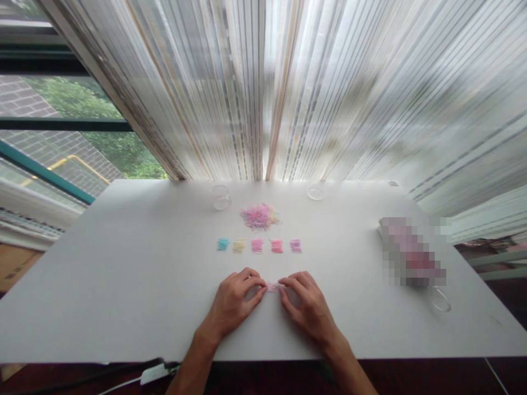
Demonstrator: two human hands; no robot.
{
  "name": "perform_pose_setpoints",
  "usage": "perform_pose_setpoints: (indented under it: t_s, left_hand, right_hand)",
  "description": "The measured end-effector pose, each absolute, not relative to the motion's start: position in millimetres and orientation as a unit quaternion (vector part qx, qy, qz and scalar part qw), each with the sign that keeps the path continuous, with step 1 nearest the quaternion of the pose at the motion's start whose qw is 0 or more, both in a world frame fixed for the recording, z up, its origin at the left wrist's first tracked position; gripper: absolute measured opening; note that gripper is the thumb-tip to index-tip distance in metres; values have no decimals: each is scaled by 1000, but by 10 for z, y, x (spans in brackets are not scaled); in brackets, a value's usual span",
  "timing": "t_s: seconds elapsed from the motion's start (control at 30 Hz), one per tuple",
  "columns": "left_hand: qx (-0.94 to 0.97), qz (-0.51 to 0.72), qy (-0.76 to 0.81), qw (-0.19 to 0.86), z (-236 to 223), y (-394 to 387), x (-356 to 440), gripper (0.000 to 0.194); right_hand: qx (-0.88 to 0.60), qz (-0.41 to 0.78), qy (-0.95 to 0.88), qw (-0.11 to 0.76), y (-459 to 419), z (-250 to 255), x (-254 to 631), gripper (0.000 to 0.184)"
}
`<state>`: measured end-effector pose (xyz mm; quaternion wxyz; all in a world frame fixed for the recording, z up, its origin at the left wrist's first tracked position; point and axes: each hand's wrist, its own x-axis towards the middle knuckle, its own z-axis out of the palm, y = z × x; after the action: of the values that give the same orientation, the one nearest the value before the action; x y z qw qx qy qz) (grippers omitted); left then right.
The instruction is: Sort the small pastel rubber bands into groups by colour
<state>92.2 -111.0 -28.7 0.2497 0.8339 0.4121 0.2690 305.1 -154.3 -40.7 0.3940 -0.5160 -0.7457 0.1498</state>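
My left hand (239,293) rests near the table's front edge, thumb and index finger pinched at the left end of a small bunch of pale pink strands (272,286). At the bunch's right end are the bent fingers and thumb of my right hand (308,302), closed around it. Beyond my hands lies a row of small neat bundles: a blue bundle (223,244), a yellow bundle (239,245), a pink bundle (257,246), a coral bundle (277,246) and a purple bundle (296,246). Behind them sits a loose pile of mixed pastel strands (260,216).
A clear round container (220,197) stands left of the pile, and a clear lid-like disc (315,193) lies to its right. On the right of the white table (123,274) is a blurred pinkish object (411,252) with a loop (441,300). Curtains (263,88) hang behind.
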Motion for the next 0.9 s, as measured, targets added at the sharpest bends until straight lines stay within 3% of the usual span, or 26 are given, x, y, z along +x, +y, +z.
perform_pose_setpoints:
  t_s: [0.23,0.9]
  left_hand:
    - [812,285,377,344,-266,-1129,966,8]
    - [805,296,382,345,-295,-1135,972,8]
  right_hand:
    - [-484,167,-763,394,-1551,-410,3056,15]
    - [-484,197,-748,410,-1554,-405,3066,13]
